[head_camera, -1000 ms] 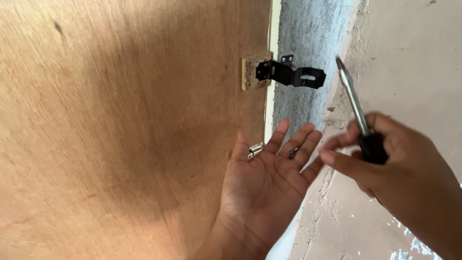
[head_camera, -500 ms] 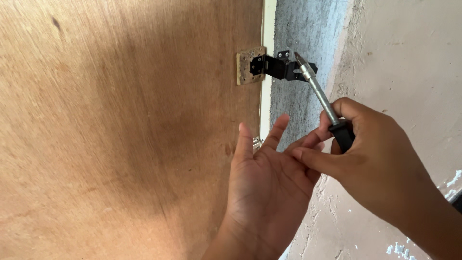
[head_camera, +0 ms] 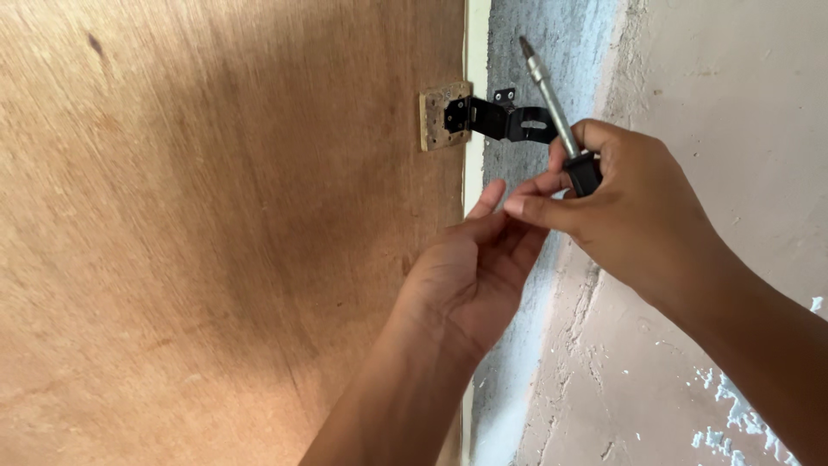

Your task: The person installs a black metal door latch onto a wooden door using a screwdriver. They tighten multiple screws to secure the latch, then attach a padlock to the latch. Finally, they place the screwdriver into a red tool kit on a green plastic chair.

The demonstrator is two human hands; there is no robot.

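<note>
screwdriver (head_camera: 559, 116) in right hand (head_camera: 630, 216); one black hinge (head_camera: 500, 121).

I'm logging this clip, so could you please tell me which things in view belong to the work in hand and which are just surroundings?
In the work:
- right hand holding the screwdriver
- left hand, fingers meeting the right hand's fingertips
- black hinge
- wooden door panel

Just surroundings:
- rough plastered wall
- grey wall strip behind the hinge
</note>
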